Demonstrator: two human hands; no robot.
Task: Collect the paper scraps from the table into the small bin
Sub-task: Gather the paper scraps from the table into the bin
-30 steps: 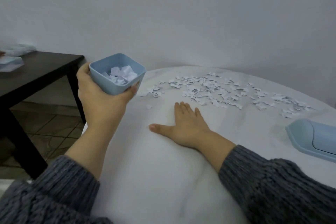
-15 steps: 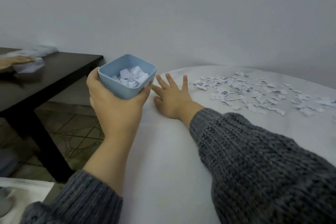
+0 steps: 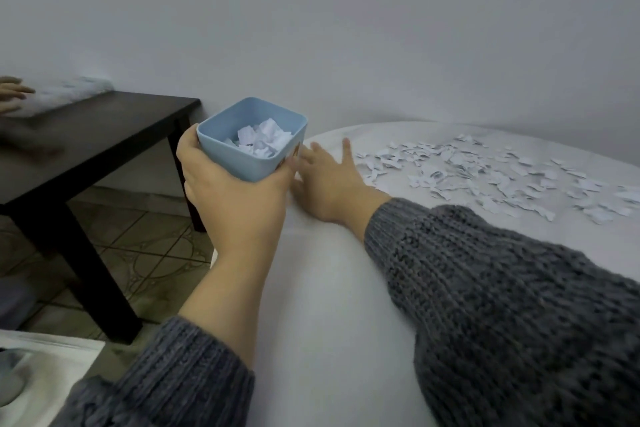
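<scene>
My left hand (image 3: 228, 198) grips a small light-blue bin (image 3: 250, 149) from below, holding it just off the left edge of the white round table (image 3: 329, 305). White paper scraps (image 3: 260, 139) lie inside the bin. My right hand (image 3: 334, 184) lies flat on the table with straight fingers, right beside the bin's near wall. Several loose paper scraps (image 3: 485, 173) are spread over the table to the right of that hand.
A dark wooden side table (image 3: 104, 142) stands to the left, with a white cloth (image 3: 65, 94) and another person's hand (image 3: 12, 95) on it. Tiled floor (image 3: 152, 253) shows between the tables. A grey wall runs behind.
My right hand has swept left across the table from the middle to the edge beside the bin. The view has turned left, so the scrap pile sits further right.
</scene>
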